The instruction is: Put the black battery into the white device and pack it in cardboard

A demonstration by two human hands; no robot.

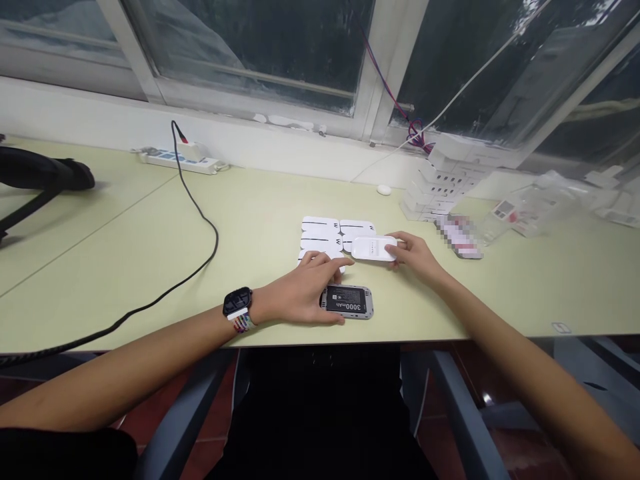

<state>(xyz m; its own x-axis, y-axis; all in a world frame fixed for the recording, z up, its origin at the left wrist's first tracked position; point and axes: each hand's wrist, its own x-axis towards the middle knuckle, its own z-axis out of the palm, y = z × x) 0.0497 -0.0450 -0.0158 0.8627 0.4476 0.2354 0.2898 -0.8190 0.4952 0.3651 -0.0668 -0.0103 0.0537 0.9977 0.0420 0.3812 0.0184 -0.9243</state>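
Observation:
My right hand (411, 255) pinches the right end of a white rounded cover (367, 249), with small grey print, thumb on top. The cover overlaps the near right part of a group of white rounded pieces (317, 225) marked with black lines and a W. My left hand (305, 293) lies with fingers apart over the left end of a grey device (369, 303). A black 3000mAh battery (347, 299) shows in that device. The left thumb is by its near edge, and the fingertips reach the nearest white pieces. Whether they press on anything is hidden.
A black cable (205, 217) runs from the power strip (173, 160) to the table's left front edge. White boxes (440, 180) are stacked at the back right, near a clear plastic bag (540, 200). A black stand (45, 170) is at far left.

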